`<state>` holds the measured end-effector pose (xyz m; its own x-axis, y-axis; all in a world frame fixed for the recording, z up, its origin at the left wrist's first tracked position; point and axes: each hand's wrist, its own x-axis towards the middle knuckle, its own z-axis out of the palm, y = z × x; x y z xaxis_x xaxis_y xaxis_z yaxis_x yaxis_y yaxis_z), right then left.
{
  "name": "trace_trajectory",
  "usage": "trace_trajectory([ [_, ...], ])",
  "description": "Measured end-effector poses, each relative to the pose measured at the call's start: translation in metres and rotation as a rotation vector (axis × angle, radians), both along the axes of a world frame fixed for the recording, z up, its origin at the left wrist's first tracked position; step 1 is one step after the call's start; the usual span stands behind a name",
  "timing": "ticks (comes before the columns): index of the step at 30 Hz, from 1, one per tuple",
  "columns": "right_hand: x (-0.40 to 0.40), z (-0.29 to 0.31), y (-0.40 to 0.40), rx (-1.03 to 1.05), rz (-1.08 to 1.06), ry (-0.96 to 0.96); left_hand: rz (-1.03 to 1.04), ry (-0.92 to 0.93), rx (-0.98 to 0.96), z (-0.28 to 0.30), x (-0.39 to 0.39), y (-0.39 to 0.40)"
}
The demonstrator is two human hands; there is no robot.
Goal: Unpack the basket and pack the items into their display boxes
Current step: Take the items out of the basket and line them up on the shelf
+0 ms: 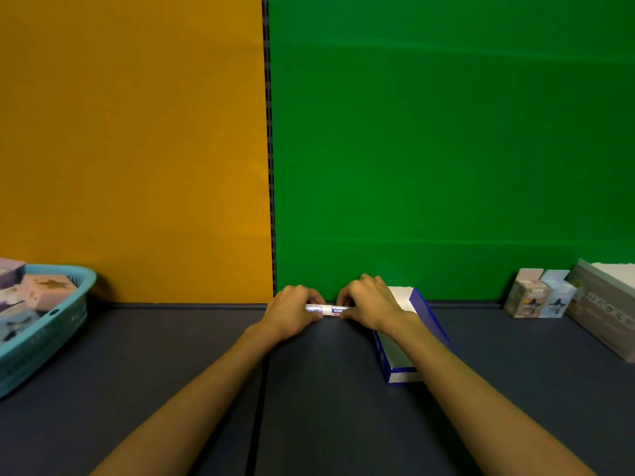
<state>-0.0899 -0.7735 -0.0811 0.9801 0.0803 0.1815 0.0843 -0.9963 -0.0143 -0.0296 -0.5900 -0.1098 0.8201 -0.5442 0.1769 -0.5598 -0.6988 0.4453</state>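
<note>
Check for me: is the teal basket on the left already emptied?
No, the basket still has several small boxes stacked inside it, while both hands are busy with a small white item at the table's middle.

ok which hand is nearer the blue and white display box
Right. The right hand sits directly in front of the blue and white display box, overlapping it; the left hand is farther left.

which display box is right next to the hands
The blue and white box, lying under the right hand and forearm. The grey box stands far off at the table's right edge.
</note>
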Motion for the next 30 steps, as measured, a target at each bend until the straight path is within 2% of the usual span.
trace_trajectory([
  [6, -0.006, 0.001, 0.0, 0.035, 0.023, -0.005, 0.018, -0.021, 0.005, 0.003, -0.011, 0.002],
  [15, -0.024, 0.022, 0.031, 0.178, 0.175, -0.114, 0.132, -0.242, 0.065, 0.037, -0.046, 0.038],
  [24, -0.041, 0.044, 0.115, 0.291, 0.414, -0.197, 0.351, -0.377, 0.185, 0.076, -0.107, 0.135],
  [30, -0.045, 0.059, 0.183, 0.325, 0.494, -0.216, 0.456, -0.327, 0.142, 0.088, -0.147, 0.215],
])
